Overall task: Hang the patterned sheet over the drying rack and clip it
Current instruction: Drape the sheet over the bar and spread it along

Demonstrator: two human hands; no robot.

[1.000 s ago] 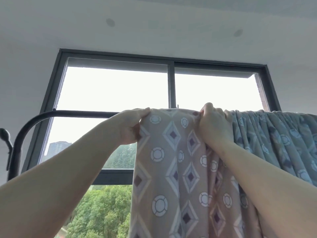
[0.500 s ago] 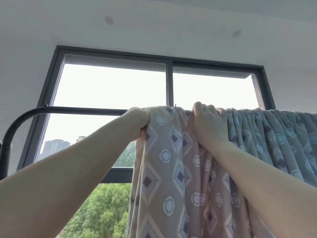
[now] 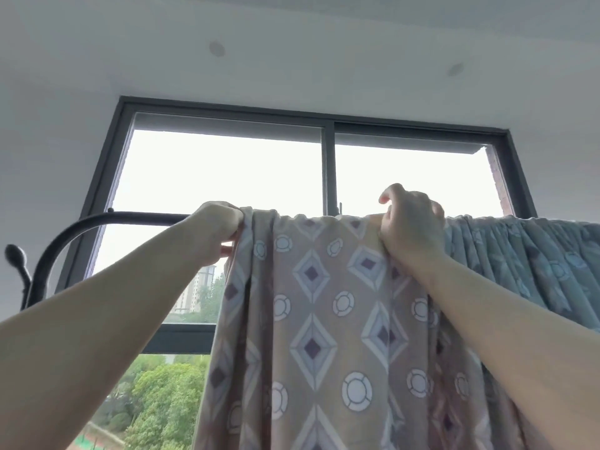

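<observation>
The patterned sheet (image 3: 324,303), beige with diamonds and circles, hangs over the black top bar of the drying rack (image 3: 130,218). To the right its cloth turns blue-grey and sits bunched in pleats (image 3: 526,254) along the bar. My left hand (image 3: 217,232) grips the sheet's left edge at the bar. My right hand (image 3: 410,222) rests on top of the bar, thumb and lower fingers pinching the cloth, with the index finger lifted. No clip is visible.
The rack bar curves down at the left, beside a black knobbed hook (image 3: 16,258). Behind is a dark-framed window (image 3: 328,164) with trees and buildings outside. White ceiling and walls surround it.
The cloth between my hands has spread flatter along the bar. My right hand shifted right and lifted a finger. The view tilted so bar and hands sit lower in frame.
</observation>
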